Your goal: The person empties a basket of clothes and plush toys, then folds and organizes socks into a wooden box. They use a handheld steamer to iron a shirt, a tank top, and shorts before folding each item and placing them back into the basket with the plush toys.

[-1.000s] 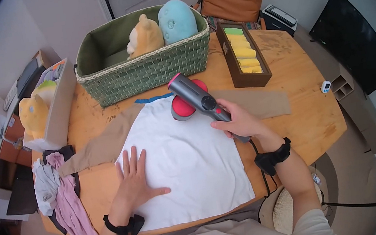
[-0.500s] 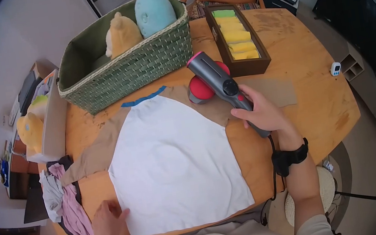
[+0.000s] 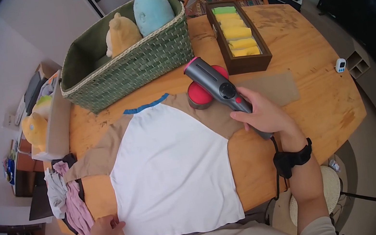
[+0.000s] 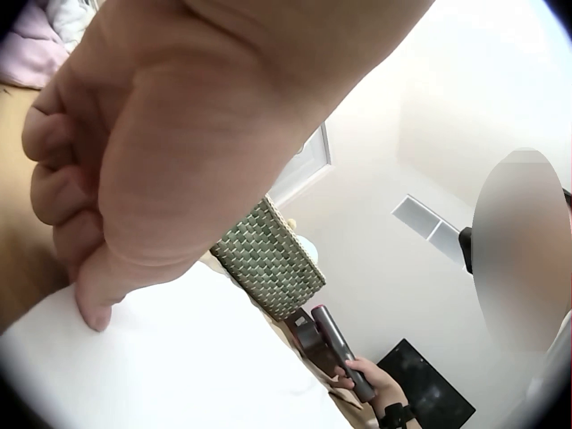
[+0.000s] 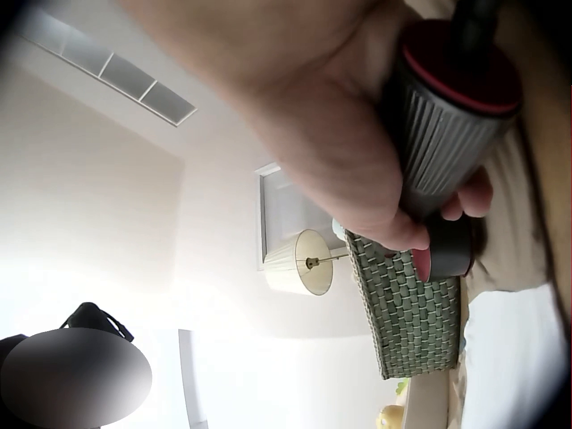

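Note:
A white shirt [image 3: 171, 168] with tan sleeves and a blue collar lies spread on the wooden table. At its lower left corner my left hand [image 3: 105, 233] has its fingers curled, the thumb on the cloth edge; in the left wrist view the thumb [image 4: 98, 308] presses the white fabric and the fingertips partly hide at the edge. My right hand [image 3: 265, 113] grips the handle of a grey handheld device [image 3: 211, 81] with a pink rim and red round parts, over the tan sleeve near the collar. The right wrist view shows the ribbed handle [image 5: 438, 134] within the hand.
A green woven basket [image 3: 141, 66] with two plush toys stands at the back. Right of it is a brown box [image 3: 250, 63] of rolled yellow and green cloths. At left are a white bin [image 3: 58, 122] and crumpled clothes [image 3: 75, 202]. The device's cord hangs at the right.
My left hand has gone from lying flat on the shirt to its lower left corner. My right hand and the device have shifted right, off the collar. The shirt's hem has moved slightly left.

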A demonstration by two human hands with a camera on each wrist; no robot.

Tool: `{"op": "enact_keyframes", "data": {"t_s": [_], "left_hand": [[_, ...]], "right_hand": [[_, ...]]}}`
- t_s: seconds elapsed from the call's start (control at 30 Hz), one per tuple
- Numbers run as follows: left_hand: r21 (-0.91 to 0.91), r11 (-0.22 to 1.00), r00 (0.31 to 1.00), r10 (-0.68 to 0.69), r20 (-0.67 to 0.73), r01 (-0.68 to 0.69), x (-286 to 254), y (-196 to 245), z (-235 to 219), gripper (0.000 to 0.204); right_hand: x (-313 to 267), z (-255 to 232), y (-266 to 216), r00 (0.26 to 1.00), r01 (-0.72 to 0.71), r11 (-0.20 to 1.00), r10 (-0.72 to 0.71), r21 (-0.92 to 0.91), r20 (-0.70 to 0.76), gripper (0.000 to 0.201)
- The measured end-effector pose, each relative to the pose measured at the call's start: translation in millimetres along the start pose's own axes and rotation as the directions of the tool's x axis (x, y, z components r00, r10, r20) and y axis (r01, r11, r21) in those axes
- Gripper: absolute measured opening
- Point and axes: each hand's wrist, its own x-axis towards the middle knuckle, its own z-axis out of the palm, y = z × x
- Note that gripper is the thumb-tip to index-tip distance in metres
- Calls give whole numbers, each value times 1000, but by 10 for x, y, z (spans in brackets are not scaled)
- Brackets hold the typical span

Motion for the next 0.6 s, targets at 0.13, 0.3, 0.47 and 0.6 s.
{"op": "enact_keyframes", "data": {"t_s": [0.13,0.3,0.47,0.6], "left_hand": [[59,985,954,175,-243,-165,247,381,-175,23],[-7,851,822,505,-264,-525,832,959,-363,48],[68,845,827,533,-181,-530,1603,1067,-271,76],[233,941,966,257,-13,-247,1862,956,-393,112]], "right_hand": [[-21,92,-60,1000,-5,1000,5,6,-24,53],[29,140,17,995,54,989,-43,135,-87,60],[89,139,154,998,35,990,-28,137,-48,60],[109,141,159,999,27,994,-24,108,-27,60]]}}
